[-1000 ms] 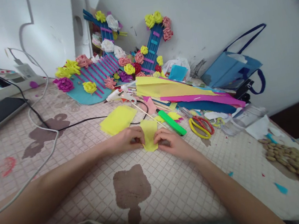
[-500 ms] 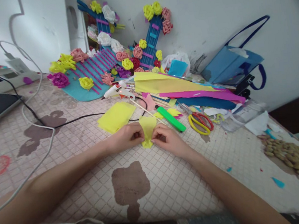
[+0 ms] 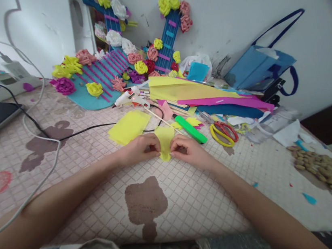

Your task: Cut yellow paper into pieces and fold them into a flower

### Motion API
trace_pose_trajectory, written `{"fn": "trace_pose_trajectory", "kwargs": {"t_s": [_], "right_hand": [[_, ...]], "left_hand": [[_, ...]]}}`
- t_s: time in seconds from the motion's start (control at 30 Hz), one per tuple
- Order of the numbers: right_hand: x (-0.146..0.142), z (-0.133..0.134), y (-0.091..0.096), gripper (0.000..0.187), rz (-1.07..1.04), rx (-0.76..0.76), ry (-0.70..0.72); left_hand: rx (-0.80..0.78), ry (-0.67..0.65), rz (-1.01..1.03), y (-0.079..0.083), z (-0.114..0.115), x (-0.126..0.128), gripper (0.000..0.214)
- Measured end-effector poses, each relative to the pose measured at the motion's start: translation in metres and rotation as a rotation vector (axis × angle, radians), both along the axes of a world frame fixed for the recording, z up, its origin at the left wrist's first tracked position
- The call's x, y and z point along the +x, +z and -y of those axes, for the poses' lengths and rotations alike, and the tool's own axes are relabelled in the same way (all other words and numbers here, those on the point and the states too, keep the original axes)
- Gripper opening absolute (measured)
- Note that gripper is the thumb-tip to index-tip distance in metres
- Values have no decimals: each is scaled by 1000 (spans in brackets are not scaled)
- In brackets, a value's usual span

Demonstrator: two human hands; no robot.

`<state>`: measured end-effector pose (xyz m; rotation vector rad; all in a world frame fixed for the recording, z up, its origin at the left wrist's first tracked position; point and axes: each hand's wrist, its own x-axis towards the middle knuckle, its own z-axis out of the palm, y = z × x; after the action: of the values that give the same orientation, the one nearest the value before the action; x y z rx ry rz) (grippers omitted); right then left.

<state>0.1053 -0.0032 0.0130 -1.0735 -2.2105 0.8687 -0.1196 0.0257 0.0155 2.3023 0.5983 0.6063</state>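
Note:
Between my two hands is a small piece of yellow crepe paper, gathered and narrowed at its lower end. My left hand pinches its left edge with thumb and finger. On the opposite edge, my right hand pinches the paper in the same way. Just behind my left hand lies a stack of yellow paper squares. A thin wooden stick slants down behind the held piece. Close to my right hand rests a green box cutter, with yellow and red scissors beyond it.
A white glue gun with a black cord lies behind the squares. Blue guitar-shaped boards covered in paper flowers lean at the back. Folded coloured paper spreads rightward. Peanuts are at far right; a white cable crosses my left arm.
Both hands still pinch the yellow crepe paper and have shifted only slightly. Its lower end looks a little less ruffled. The whole view has moved a little.

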Motion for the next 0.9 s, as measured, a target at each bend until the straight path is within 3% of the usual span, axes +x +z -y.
{"fn": "trace_pose_trajectory", "kwargs": {"t_s": [0.17,0.33,0.6,0.8,0.9], "right_hand": [[-9,5,-3,8,29,51,-99],[-11,7,-4,9,20,40,-125],[-10,7,-4,8,27,70,-136],[-11,8,-5,9,33,65,-147],[-13,8,-4,9,33,74,-158]], "left_hand": [[48,199,3,-3,8,10,8],[17,285,3,-5,11,15,6],[-77,195,-83,1,1,15,4],[-39,151,-63,3,0,14,8],[-21,192,-61,2,3,15,10]]}}
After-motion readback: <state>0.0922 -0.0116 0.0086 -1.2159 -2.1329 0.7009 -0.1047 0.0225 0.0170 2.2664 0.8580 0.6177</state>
